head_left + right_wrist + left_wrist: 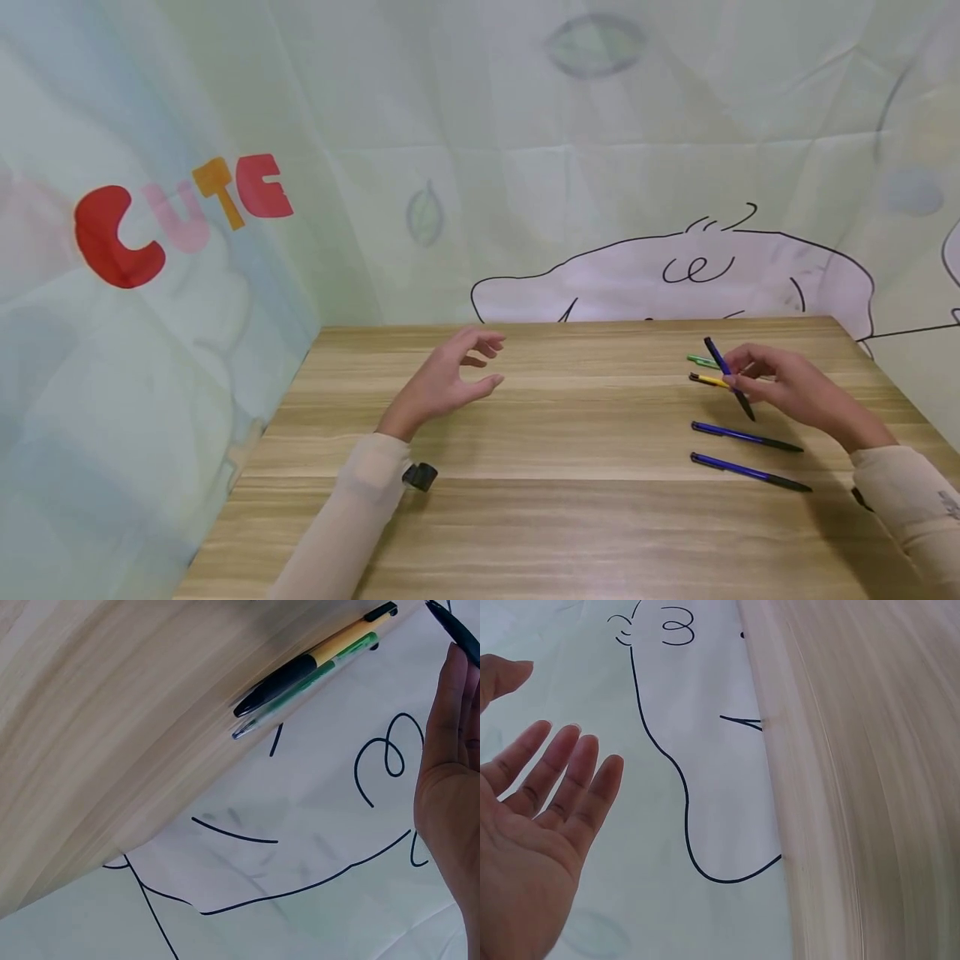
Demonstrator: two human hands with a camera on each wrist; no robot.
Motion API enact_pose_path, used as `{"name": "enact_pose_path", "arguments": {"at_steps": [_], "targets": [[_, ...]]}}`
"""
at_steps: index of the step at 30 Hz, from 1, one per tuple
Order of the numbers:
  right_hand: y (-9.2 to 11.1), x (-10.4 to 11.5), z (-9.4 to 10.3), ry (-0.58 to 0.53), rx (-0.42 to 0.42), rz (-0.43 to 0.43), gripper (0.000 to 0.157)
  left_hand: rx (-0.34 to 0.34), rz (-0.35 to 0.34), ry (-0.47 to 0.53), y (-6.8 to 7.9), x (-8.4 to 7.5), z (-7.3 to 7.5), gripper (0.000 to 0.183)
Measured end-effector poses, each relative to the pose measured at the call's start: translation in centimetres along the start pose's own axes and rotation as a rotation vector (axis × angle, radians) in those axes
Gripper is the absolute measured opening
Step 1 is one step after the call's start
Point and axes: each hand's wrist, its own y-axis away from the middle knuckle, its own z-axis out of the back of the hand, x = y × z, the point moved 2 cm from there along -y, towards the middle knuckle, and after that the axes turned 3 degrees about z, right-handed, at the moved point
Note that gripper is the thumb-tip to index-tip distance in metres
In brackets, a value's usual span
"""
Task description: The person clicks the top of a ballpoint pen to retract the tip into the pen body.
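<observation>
Between thumb and fingers my right hand (783,383) pinches a blue pen (717,357) with a black grip, held tilted above the table. The dark end of that pen (456,628) shows at the top right of the right wrist view. Beneath the hand lie a yellow pen (707,379) with a black grip and, just behind it, a green pen (702,362). Two more blue pens (746,436) lie nearer the front, roughly side by side. My left hand (450,375) hovers over the left part of the table, fingers loosely bent, with nothing in it.
The wood-grain table (525,533) meets a printed cloth backdrop (487,192) at its far edge. Cloth with the letters CUTE (123,250) hangs along the left side. A small black device (420,477) is strapped at the left wrist.
</observation>
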Motion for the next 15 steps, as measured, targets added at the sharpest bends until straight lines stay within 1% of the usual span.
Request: {"name": "enact_pose_path", "arguments": {"at_steps": [3,9,15], "targets": [[-0.1,0.2,-0.2,-0.031,-0.008,0.014,0.024,0.001,0.001,-0.003,-0.2,-0.1,-0.2,0.051],[-0.2,0.5,-0.8,-0.138,-0.025,0.066,0.023,0.006,-0.014,-0.005,-0.5,-0.5,-0.4,0.051],[-0.3,1.3,-1.1,-0.211,-0.030,0.058,0.025,0.010,-0.021,-0.005,-0.9,-0.8,-0.7,0.052]]}}
